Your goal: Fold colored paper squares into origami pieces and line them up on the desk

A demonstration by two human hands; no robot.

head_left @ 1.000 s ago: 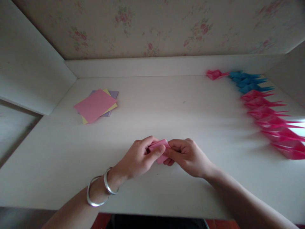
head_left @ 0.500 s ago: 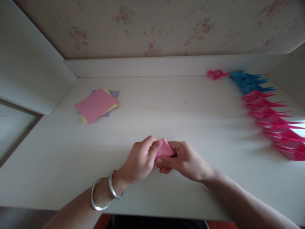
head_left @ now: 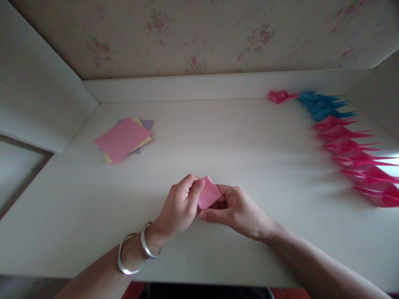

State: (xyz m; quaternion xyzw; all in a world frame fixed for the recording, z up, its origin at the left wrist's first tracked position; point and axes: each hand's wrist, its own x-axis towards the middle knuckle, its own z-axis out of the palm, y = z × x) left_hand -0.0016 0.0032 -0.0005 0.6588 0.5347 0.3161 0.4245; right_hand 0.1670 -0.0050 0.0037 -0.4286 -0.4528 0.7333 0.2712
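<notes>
Just above the table, near its front, I hold a small pink piece of folded paper (head_left: 209, 194) between both hands. My left hand (head_left: 181, 204) pinches its left side, thumb on top; two silver bangles (head_left: 132, 253) circle that wrist. At the paper's right corner and lower edge is my right hand (head_left: 240, 212), its fingers curled behind the paper. The right thumb lies along the lower edge, below the paper's face. A crease shows on the paper, and its underside is hidden by my fingers.
On the left of the white table (head_left: 174, 137) lies a stack of pink, yellow and purple paper sheets (head_left: 123, 139). Along the right side stand several pink folded paper pieces (head_left: 355, 160) and blue ones (head_left: 322, 106). Another pink one (head_left: 281, 96) sits by the back board.
My right thumb has come down off the paper's face, so more of the pink square shows. Both hands and the paper appear slightly further left and the whole view has shifted a little.
</notes>
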